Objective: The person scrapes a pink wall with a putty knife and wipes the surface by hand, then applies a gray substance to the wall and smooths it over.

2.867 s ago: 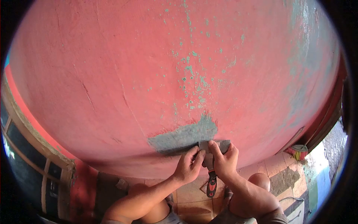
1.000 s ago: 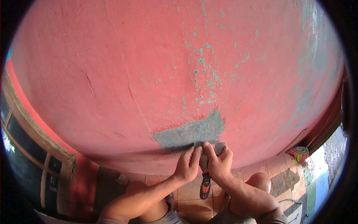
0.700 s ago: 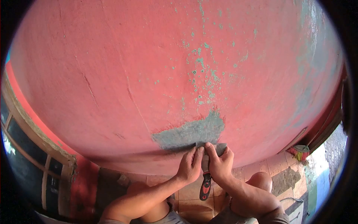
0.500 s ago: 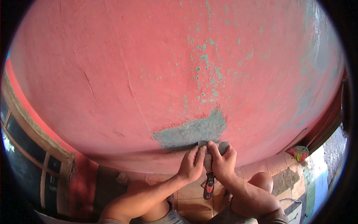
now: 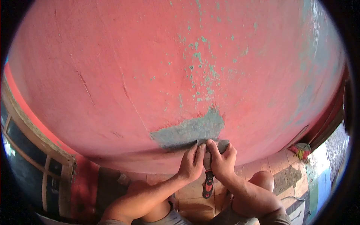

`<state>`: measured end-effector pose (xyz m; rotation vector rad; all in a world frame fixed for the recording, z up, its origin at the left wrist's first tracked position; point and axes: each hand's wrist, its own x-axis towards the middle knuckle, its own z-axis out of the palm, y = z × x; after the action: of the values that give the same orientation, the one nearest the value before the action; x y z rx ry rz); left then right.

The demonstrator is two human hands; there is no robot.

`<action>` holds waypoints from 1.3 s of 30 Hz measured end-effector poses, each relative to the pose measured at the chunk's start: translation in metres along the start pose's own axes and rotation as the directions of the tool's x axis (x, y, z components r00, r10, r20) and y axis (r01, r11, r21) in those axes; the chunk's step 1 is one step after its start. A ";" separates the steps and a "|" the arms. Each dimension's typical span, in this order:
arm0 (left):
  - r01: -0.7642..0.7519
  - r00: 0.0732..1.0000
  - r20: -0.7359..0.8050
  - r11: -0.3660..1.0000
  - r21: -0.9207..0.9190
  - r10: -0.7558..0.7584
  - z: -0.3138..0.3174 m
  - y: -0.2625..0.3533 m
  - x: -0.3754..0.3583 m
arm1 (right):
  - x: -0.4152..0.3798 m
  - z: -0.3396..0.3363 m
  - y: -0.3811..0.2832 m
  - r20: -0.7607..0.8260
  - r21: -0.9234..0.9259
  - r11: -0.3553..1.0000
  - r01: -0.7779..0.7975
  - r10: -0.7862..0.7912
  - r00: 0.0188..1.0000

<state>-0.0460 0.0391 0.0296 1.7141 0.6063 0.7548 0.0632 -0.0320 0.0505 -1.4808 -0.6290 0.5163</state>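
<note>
A wide-bladed scraper (image 5: 208,183) with a black and red handle is pressed against the pink wall. Its handle points down toward me, between my wrists. My left hand (image 5: 192,163) pinches the left part of the blade, thumb and fingers together. On the blade's right part, my right hand (image 5: 224,160) has a closed grip, its index finger stretched along the metal. The blade's edge meets the lower right border of a bare grey patch (image 5: 187,133), where pink paint is gone. My fingers hide part of the blade.
Small green chipped spots (image 5: 197,56) run up the wall above the patch. A wood-framed window or door (image 5: 45,168) stands at left. At right, a broom head (image 5: 302,150) rests on the tiled floor, and a whitish box (image 5: 296,213) sits lower right. My bent knees flank my forearms.
The view has shifted slightly, so the wall marks sit further left. My hands and the scraper appear a little higher and further left, with the same grip at the patch's lower edge.
</note>
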 end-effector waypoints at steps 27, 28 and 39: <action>-0.058 0.995 0.072 0.993 -0.104 0.065 0.016 -0.008 0.011 | 0.003 -0.017 -0.003 -0.017 0.070 0.997 -0.037 0.039 0.999; -0.062 0.994 0.079 0.993 -0.096 0.070 0.017 -0.010 0.014 | 0.003 -0.017 -0.001 -0.016 0.061 0.997 -0.036 0.037 0.999; -0.112 0.994 0.001 0.991 -0.068 0.112 0.019 -0.011 0.012 | 0.003 -0.014 0.003 -0.050 0.010 1.000 0.008 -0.007 0.999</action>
<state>-0.0239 0.0382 0.0177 1.6976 0.4789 0.8404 0.0754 -0.0404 0.0477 -1.4764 -0.5915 0.4748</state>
